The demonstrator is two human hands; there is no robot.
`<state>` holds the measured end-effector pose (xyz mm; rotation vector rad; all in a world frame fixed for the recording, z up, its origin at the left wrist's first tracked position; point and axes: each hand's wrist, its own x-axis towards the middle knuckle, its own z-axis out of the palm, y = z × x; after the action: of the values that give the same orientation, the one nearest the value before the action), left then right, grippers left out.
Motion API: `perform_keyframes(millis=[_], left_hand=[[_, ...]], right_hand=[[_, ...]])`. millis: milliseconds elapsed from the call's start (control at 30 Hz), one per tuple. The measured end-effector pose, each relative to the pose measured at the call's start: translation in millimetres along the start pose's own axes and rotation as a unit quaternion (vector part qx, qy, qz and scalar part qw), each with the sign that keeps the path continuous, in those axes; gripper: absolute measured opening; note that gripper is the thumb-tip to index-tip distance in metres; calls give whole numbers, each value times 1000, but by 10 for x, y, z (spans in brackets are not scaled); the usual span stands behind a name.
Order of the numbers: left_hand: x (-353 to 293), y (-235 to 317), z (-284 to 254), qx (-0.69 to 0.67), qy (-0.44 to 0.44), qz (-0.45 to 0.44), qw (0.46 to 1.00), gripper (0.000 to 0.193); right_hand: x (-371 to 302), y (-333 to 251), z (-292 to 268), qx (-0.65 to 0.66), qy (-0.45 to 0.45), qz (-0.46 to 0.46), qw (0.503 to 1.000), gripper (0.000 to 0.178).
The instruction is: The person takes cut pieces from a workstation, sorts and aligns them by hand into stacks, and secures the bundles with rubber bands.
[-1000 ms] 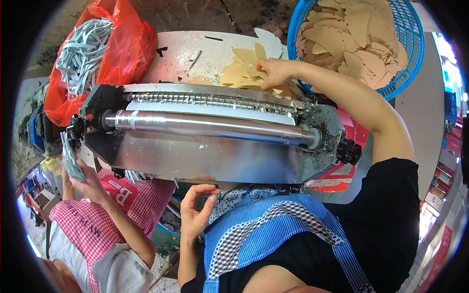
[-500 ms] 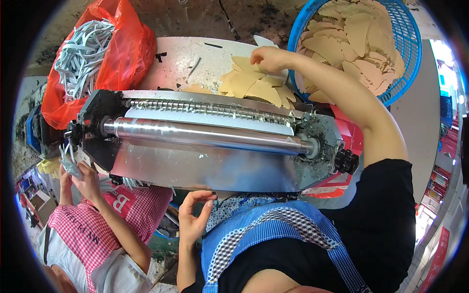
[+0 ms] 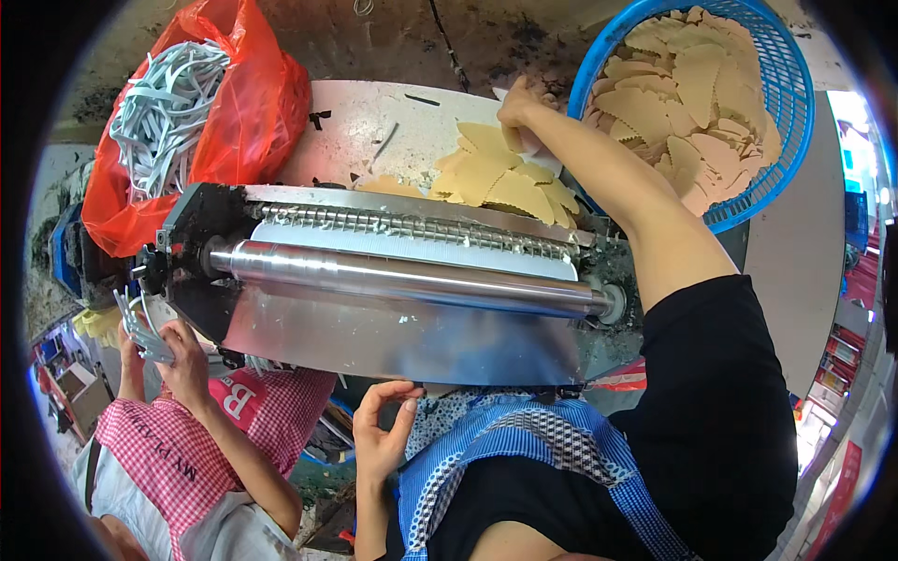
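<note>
My right hand (image 3: 526, 105) reaches over the machine to the far table, fingers curled down on a thin beige cut piece (image 3: 512, 139) that stands tilted beside the pile. White pieces (image 3: 529, 140) show by this hand. Just left of it lies a fanned pile of yellow-beige pieces (image 3: 496, 175) with toothed edges. Nearer me, my left hand (image 3: 382, 432) is at the front edge of the machine's metal plate (image 3: 402, 337), fingers curved and thumb apart, with nothing visible between them. The roller machine (image 3: 412, 278) has a shiny steel roller, with a white ribbed strip behind it.
A blue plastic basket (image 3: 784, 122) full of similar beige pieces stands at the far right. At the far left is a red plastic bag (image 3: 267, 112) of pale strips. Lower left, a co-worker's hands (image 3: 187, 360) hold pale strips (image 3: 140, 327). Dark scraps litter the white table (image 3: 341, 117).
My right hand has moved slightly away and to the right at the pile, and a beige piece now stands tilted under it. The view has shifted a little; my left hand keeps its place.
</note>
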<state>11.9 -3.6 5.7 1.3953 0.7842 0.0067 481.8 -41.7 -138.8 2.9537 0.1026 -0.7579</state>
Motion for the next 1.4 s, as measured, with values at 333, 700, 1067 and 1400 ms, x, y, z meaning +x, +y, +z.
perform_keyframes(millis=[333,700,1067,1400], left_hand=[[40,-61,-44,-34,3,-25,999,20],[54,-131,-88,-33,-1,-8,999,19],[92,-115,-60,-14,-6,1,1000,16],[30,-48,-60,-3,-20,-5,1000,20]], right_hand=[[101,-236,-803,30,-170,-252,952,25],[-194,270,-293,-375,-196,-353,835,27],[-380,12,-703,-314,-70,-401,858,34],[-257,143,-820,-200,35,-355,912,29]])
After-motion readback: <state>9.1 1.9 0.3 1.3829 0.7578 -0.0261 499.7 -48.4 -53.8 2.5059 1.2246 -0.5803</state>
